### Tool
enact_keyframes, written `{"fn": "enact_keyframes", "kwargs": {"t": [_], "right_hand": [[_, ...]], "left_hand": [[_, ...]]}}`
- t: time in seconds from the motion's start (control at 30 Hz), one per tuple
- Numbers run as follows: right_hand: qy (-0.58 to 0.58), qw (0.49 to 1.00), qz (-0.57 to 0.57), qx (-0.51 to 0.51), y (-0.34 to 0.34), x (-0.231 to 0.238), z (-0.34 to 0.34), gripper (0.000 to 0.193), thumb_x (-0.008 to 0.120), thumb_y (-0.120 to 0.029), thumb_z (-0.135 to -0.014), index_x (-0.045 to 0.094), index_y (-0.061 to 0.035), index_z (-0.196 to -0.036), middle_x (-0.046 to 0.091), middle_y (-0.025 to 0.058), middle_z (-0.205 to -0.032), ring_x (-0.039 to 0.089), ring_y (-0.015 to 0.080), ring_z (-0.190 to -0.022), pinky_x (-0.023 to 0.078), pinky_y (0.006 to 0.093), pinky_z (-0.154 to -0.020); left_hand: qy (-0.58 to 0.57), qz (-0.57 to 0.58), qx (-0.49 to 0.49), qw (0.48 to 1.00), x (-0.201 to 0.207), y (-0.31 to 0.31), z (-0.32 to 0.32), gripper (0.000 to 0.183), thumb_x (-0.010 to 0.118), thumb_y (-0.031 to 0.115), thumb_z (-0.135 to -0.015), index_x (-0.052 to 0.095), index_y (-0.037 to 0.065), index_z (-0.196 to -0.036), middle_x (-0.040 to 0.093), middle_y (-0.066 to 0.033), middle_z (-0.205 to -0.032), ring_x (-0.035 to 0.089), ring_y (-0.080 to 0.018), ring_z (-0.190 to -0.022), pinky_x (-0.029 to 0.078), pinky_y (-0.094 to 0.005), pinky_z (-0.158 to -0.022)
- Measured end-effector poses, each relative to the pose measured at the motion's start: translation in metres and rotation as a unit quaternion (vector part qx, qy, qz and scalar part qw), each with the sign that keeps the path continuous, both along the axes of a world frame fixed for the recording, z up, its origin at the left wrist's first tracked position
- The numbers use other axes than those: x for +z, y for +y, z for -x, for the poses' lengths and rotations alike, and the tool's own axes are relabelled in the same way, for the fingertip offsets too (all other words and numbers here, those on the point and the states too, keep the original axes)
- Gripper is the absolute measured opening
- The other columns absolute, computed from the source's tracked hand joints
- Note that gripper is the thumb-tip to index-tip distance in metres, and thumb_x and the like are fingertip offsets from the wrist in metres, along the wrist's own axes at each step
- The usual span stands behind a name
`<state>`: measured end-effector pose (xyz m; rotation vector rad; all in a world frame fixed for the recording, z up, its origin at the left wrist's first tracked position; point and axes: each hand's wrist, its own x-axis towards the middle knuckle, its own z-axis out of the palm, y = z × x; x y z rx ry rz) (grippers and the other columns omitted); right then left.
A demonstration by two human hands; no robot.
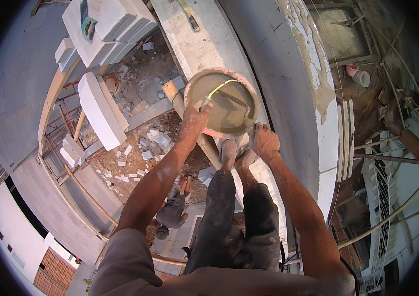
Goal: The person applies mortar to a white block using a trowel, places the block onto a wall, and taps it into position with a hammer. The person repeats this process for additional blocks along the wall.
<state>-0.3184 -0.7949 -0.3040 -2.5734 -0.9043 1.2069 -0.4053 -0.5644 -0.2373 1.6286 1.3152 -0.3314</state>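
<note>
A round pinkish tub of wet grey mortar rests on the pale wall top in front of my bare feet. At the tub's left rim, my left hand is closed around the grey handle of a tool with a bent yellow-green shank. The shank reaches over the mortar; a dark strip below it may be its shadow. My right hand is closed beside the tub's lower right rim. Something grey shows at its fingers, but I cannot tell what it grips.
Another yellow-green tool lies farther along the wall top. White blocks and a teal-handled tool are on the left. Far below, a person is among rubble and bamboo poles. Right of the ledge stands a grey wall.
</note>
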Motion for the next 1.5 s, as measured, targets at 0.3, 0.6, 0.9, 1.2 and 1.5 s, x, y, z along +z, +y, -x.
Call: {"fn": "enact_keyframes", "kwargs": {"t": [0.3,0.6,0.9,1.2,1.5], "right_hand": [[0.197,0.97,-0.013,-0.14,-0.022,-0.01,-0.013,0.051,0.057,-0.044,-0.092,0.067,0.0057,-0.087,0.066,0.0203,-0.075,0.066,0.0283,-0.067,0.053,0.0393,-0.061],[0.594,0.688,-0.017,-0.416,-0.058,0.064,-0.06,0.046,0.052,-0.046,-0.098,0.06,-0.0011,-0.095,0.058,0.0081,-0.064,0.055,0.0165,-0.043,0.045,0.0287,-0.037],[0.407,0.718,-0.296,-0.481,0.071,0.065,-0.201,0.044,0.044,-0.045,-0.101,0.056,-0.0025,-0.098,0.057,0.006,-0.068,0.055,0.014,-0.046,0.047,0.0275,-0.038],[-0.157,0.96,-0.155,-0.171,0.292,0.057,-0.371,0.046,0.059,-0.037,-0.082,0.069,0.0022,-0.102,0.071,0.023,-0.095,0.069,0.0351,-0.088,0.053,0.0419,-0.077],[-0.195,0.949,-0.112,-0.222,0.067,0.068,-0.256,0.047,0.06,-0.039,-0.089,0.065,0.0044,-0.107,0.069,0.0267,-0.091,0.068,0.0406,-0.089,0.05,0.0441,-0.079]], "left_hand": [[-0.04,-0.383,-0.047,0.922,-0.027,0.046,0.083,0.037,0.071,0.018,-0.085,0.059,0.001,-0.115,0.056,-0.0209,-0.11,0.054,-0.0401,-0.107,0.044,-0.0475,-0.093],[0.087,0.026,-0.311,0.946,0.112,-0.186,0.152,0.052,0.068,0.037,-0.085,0.057,0.005,-0.124,0.048,-0.0222,-0.131,0.046,-0.0414,-0.124,0.04,-0.0543,-0.101],[0.097,-0.05,-0.389,0.915,0.086,-0.186,0.128,0.037,0.063,0.031,-0.085,0.063,0.012,-0.116,0.055,-0.0102,-0.121,0.051,-0.0306,-0.116,0.037,-0.051,-0.099],[0.097,-0.098,-0.373,0.918,0.072,-0.19,0.131,0.033,0.062,0.029,-0.085,0.065,0.014,-0.114,0.056,-0.0078,-0.12,0.049,-0.0304,-0.115,0.035,-0.0514,-0.101],[0.117,-0.057,-0.409,0.903,0.082,-0.196,0.13,0.027,0.065,0.026,-0.082,0.064,0.011,-0.104,0.057,-0.0081,-0.11,0.051,-0.0303,-0.112,0.038,-0.0507,-0.097]]}}
